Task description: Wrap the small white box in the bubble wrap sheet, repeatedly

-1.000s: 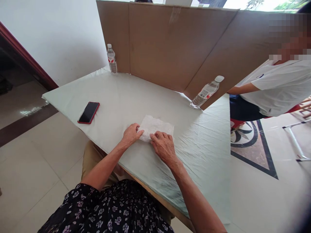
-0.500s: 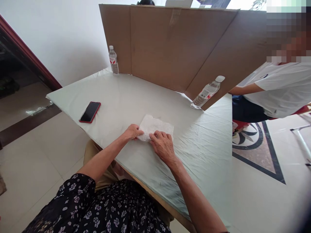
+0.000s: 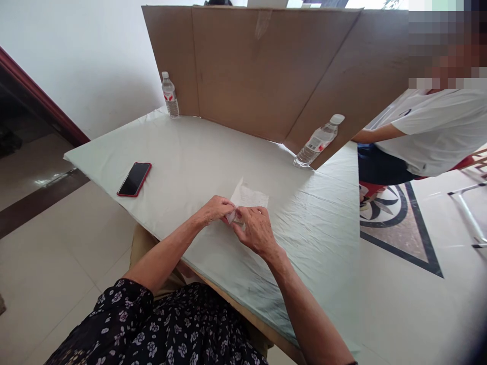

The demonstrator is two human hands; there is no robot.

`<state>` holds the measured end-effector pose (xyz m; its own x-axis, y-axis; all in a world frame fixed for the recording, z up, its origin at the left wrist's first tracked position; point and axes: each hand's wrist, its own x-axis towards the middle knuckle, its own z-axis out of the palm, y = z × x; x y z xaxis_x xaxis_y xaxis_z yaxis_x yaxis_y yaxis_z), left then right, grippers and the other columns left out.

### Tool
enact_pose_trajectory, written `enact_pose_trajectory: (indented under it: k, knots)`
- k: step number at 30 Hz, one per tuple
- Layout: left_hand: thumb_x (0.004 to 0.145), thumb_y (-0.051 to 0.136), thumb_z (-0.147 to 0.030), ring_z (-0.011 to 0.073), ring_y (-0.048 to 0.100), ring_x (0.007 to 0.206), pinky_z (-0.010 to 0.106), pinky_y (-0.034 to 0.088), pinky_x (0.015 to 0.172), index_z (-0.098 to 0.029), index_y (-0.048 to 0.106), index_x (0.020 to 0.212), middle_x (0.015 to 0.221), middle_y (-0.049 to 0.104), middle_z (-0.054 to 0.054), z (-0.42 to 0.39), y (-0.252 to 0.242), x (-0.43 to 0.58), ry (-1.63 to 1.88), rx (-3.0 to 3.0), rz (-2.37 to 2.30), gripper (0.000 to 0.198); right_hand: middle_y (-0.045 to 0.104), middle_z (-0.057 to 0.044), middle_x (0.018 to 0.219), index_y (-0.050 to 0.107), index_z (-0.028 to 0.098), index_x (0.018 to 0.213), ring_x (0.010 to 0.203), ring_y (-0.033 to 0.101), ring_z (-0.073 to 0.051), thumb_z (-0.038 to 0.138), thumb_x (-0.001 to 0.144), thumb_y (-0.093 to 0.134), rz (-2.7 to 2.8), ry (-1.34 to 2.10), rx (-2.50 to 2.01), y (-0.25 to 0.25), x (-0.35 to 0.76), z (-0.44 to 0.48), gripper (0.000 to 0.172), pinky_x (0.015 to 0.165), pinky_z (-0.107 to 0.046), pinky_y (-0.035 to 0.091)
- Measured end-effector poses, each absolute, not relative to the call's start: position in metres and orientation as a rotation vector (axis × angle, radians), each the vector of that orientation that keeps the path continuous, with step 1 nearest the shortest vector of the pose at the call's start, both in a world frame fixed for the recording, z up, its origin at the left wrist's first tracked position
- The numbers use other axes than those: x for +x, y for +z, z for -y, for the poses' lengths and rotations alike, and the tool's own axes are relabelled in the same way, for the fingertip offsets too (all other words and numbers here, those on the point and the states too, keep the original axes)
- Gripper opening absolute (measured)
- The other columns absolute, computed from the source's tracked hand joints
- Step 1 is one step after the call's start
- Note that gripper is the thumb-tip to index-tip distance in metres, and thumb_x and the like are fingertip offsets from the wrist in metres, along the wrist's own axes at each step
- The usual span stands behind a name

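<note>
From your head, the camera faces forward and down, your shirt [image 3: 182, 324] close below, your left hand [image 3: 216, 209] and right hand [image 3: 256, 229] mid-view. The lower right seems too blurred to read.

Top [image 3: 190, 324]: was black, of soft cloth lying in gathered folds across the front.
Print [image 3: 151, 348]: was made of small flowers, whitish to lilac, scattered all over the black.
Left sleeve [image 3: 122, 309]: had the same flowered pattern and ended near the elbow.
Right sleeve [image 3: 353, 362]: showed only as a dark sliver.
Trousers [image 3: 141, 246]: were khaki, mostly hidden.
Left hand [image 3: 218, 209]: was bare, like its forearm.
Right hand [image 3: 255, 229]: was bare too.
</note>
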<state>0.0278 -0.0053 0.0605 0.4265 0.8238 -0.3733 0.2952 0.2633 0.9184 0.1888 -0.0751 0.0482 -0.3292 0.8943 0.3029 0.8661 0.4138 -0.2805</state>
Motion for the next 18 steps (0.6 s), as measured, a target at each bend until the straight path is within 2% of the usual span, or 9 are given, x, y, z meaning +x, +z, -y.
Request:
enact_pose_trajectory:
  k: [3,5,7,10,15,18]
  knots:
    - [0.071,0.049,-0.014,0.0142,0.06,0.065,0.027,0.054,0.064,-0.014,0.073,0.08,0.071,0.067,0.003,0.007,0.062,0.024,0.414,1.488,-1.077,0.025,0.072,-0.01,0.113,0.064,0.021,0.107,0.109,0.063,-0.026,0.031,0.089,0.057,2.108,0.147,-1.458,0.048,0.203,0.084,0.022,0.097,-0.041,0.037]
    - [0.075,0.05,-0.016,0.0154,0.06,0.069,0.028,0.053,0.069,-0.015,0.073,0.081,0.074,0.066,0.004,0.011,0.059,0.025,0.423,1.759,-1.11,0.024,0.07,-0.013,0.121,0.064,0.02,0.109,0.112,0.063,-0.028,0.037,0.09,0.055,1.884,0.128,-1.562,0.044,0.219,0.093,0.027,0.096,-0.043,0.042]
    - [0.079,0.054,-0.02,0.017,0.061,0.077,0.03,0.052,0.076,-0.017,0.073,0.085,0.087,0.067,0.006,0.016,0.055,0.028,0.475,2.015,-1.175,0.02,0.072,-0.013,0.112,0.064,0.019,0.11,0.093,0.068,-0.026,0.045,0.09,0.055,1.645,0.222,-1.747,0.036,0.235,0.104,0.034,0.084,-0.041,0.049]
    - [0.082,0.058,-0.022,0.0165,0.061,0.081,0.031,0.051,0.08,-0.018,0.07,0.095,0.107,0.064,0.008,0.023,0.049,0.033,0.509,2.161,-1.237,0.019,0.074,-0.008,0.092,0.061,0.019,0.117,0.067,0.067,-0.02,0.056,0.085,0.059,1.463,0.524,-1.943,0.023,0.25,0.114,0.049,0.067,-0.034,0.05]
    - [0.085,0.06,-0.02,0.0169,0.062,0.085,0.03,0.051,0.085,-0.02,0.066,0.111,0.109,0.062,0.006,0.026,0.042,0.035,0.49,2.212,-1.214,0.027,0.071,-0.005,0.083,0.05,0.014,0.135,0.064,0.066,-0.02,0.058,0.078,0.065,1.291,0.665,-1.93,0.003,0.238,0.1,0.074,0.062,-0.034,0.053]
    - [0.087,0.058,-0.021,0.0178,0.062,0.089,0.03,0.052,0.086,-0.02,0.068,0.109,0.112,0.059,0.007,0.029,0.041,0.036,0.45,2.273,-1.233,0.024,0.07,-0.006,0.083,0.045,0.011,0.14,0.066,0.064,-0.021,0.051,0.074,0.068,1.181,0.691,-1.859,0.0,0.225,0.087,0.08,0.06,-0.034,0.053]
